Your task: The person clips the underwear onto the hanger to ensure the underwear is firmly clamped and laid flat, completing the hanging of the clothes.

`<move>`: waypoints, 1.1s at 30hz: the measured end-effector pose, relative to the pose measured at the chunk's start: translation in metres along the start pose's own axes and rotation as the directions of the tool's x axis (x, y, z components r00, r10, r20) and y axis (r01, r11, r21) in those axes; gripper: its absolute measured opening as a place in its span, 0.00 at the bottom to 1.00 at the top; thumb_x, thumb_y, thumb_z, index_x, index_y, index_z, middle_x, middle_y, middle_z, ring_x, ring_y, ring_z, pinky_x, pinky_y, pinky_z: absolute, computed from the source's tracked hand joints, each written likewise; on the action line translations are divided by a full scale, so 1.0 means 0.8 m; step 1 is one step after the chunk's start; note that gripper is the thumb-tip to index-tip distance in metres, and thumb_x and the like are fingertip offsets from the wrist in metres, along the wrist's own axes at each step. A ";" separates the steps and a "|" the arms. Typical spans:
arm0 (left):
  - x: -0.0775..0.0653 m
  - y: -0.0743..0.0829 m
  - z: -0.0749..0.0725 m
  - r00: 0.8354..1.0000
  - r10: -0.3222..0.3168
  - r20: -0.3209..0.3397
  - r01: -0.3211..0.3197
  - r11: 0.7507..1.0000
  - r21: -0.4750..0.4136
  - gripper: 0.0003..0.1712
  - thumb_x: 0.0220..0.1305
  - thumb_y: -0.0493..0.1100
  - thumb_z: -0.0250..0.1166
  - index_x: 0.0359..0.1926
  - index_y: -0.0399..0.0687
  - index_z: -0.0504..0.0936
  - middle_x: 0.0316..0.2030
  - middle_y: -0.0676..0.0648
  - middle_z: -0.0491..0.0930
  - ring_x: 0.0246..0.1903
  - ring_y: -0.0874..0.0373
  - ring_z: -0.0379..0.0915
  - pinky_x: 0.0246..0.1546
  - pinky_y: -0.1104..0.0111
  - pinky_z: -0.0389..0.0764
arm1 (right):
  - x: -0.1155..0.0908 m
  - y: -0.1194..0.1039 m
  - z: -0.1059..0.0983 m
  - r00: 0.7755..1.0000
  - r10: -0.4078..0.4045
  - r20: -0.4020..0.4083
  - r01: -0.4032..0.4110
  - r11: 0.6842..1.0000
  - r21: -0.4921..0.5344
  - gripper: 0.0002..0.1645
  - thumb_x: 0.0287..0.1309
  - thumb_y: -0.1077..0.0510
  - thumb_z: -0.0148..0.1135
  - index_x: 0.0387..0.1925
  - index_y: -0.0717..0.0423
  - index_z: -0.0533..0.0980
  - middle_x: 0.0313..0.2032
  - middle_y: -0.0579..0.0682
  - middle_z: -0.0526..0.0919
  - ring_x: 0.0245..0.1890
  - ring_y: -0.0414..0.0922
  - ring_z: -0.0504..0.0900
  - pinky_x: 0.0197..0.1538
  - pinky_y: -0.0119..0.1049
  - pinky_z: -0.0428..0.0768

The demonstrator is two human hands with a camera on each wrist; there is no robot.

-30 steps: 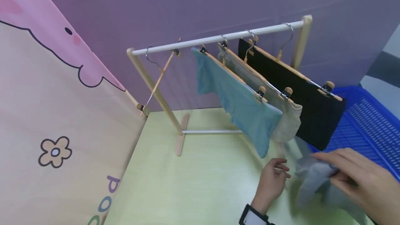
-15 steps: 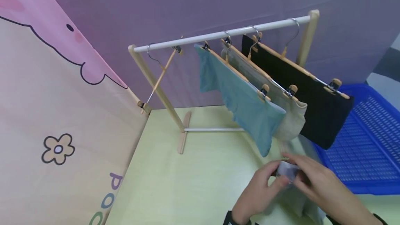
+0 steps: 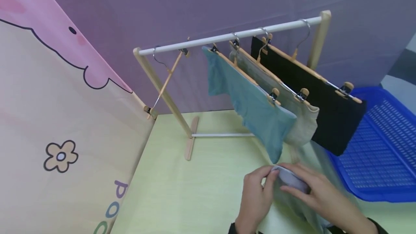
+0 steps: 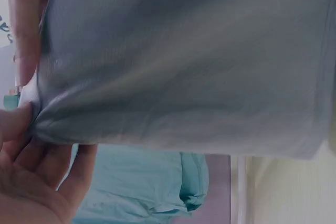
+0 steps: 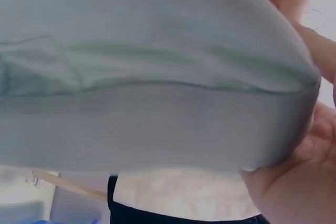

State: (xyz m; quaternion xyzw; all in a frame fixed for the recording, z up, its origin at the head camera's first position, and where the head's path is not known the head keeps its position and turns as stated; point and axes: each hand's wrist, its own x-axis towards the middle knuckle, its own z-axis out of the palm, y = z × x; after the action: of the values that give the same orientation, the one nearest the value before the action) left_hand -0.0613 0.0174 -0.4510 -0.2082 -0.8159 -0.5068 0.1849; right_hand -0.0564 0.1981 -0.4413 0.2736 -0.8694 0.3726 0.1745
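Note:
A light grey garment (image 3: 292, 180) of soft cloth is stretched between both hands in front of the rack, its lower part hanging down. My left hand (image 3: 256, 194) pinches one end of its top edge between thumb and fingers. In the left wrist view the cloth (image 4: 184, 66) gathers into creases at that pinch. My right hand (image 3: 320, 192) grips the other end, thumb below and fingers behind. The right wrist view shows the garment's folded edge (image 5: 157, 129) running to the right hand's fingers. Teal shorts (image 3: 250, 100) hang just above the left fingertips.
A wooden rack with a white bar (image 3: 208, 40) stands behind the hands. On it hang beige shorts (image 3: 300, 129), a black garment (image 3: 338, 122) and a bare clip hanger (image 3: 167, 80) at the left. A blue basket (image 3: 386, 147) is at the right on the pale green table (image 3: 169, 190).
The right hand has brought the grey garment leftward to the left hand, which has taken hold of its edge. The garment's top edge is now spread between both hands.

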 end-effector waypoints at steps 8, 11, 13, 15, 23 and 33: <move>0.006 -0.014 -0.044 0.986 -0.087 -0.141 0.072 0.992 -0.102 0.11 0.74 0.43 0.56 0.41 0.46 0.85 0.34 0.50 0.87 0.33 0.64 0.82 0.34 0.71 0.83 | 0.001 0.007 -0.003 0.999 -0.020 -0.049 0.020 1.000 -0.014 0.23 0.35 0.57 0.83 0.20 0.31 0.74 0.34 0.32 0.68 0.33 0.29 0.65 0.33 0.21 0.64; 0.005 -0.022 -0.067 0.976 -0.133 -0.173 0.118 0.988 -0.096 0.11 0.73 0.43 0.58 0.41 0.47 0.85 0.34 0.51 0.87 0.33 0.63 0.83 0.36 0.68 0.84 | 0.000 0.008 -0.012 0.999 -0.025 -0.039 0.022 0.996 -0.082 0.21 0.33 0.54 0.83 0.20 0.29 0.77 0.41 0.35 0.75 0.44 0.33 0.68 0.45 0.23 0.65; 0.003 -0.025 -0.082 0.967 -0.164 -0.194 0.150 0.985 -0.084 0.10 0.73 0.43 0.59 0.40 0.47 0.85 0.34 0.51 0.87 0.34 0.63 0.83 0.38 0.66 0.85 | -0.001 0.008 -0.019 1.000 0.003 -0.004 -0.004 0.994 -0.108 0.18 0.37 0.53 0.82 0.23 0.27 0.79 0.45 0.33 0.78 0.50 0.34 0.69 0.50 0.22 0.64; -0.001 -0.030 -0.098 0.959 -0.176 -0.223 0.165 0.984 -0.069 0.10 0.72 0.42 0.59 0.39 0.45 0.85 0.34 0.50 0.87 0.34 0.62 0.83 0.37 0.65 0.85 | -0.005 0.008 -0.025 0.998 0.042 0.040 -0.037 0.992 -0.122 0.16 0.41 0.51 0.80 0.26 0.27 0.80 0.42 0.30 0.80 0.48 0.32 0.71 0.48 0.23 0.68; -0.025 -0.035 -0.175 0.886 -0.234 -0.401 0.258 0.966 0.006 0.08 0.72 0.34 0.58 0.38 0.38 0.84 0.29 0.46 0.85 0.26 0.66 0.76 0.27 0.73 0.78 | -0.025 0.013 -0.049 0.985 -0.027 0.169 0.010 0.995 0.102 0.22 0.48 0.64 0.75 0.32 0.33 0.76 0.25 0.25 0.73 0.24 0.24 0.68 0.24 0.18 0.64; -0.029 -0.082 -0.210 0.851 -0.426 -0.308 0.469 0.879 0.079 0.11 0.72 0.45 0.60 0.41 0.45 0.86 0.23 0.51 0.78 0.19 0.63 0.68 0.20 0.73 0.70 | -0.002 0.059 -0.024 0.925 0.022 0.380 -0.068 0.992 0.107 0.10 0.62 0.60 0.65 0.41 0.42 0.79 0.32 0.32 0.82 0.32 0.26 0.77 0.29 0.28 0.75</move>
State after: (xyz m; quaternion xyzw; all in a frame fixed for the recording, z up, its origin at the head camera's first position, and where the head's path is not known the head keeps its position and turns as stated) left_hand -0.0613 -0.1641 -0.4415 0.0770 -0.8431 -0.4968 0.1909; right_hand -0.0823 0.2399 -0.4557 0.3298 -0.8693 0.3675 -0.0211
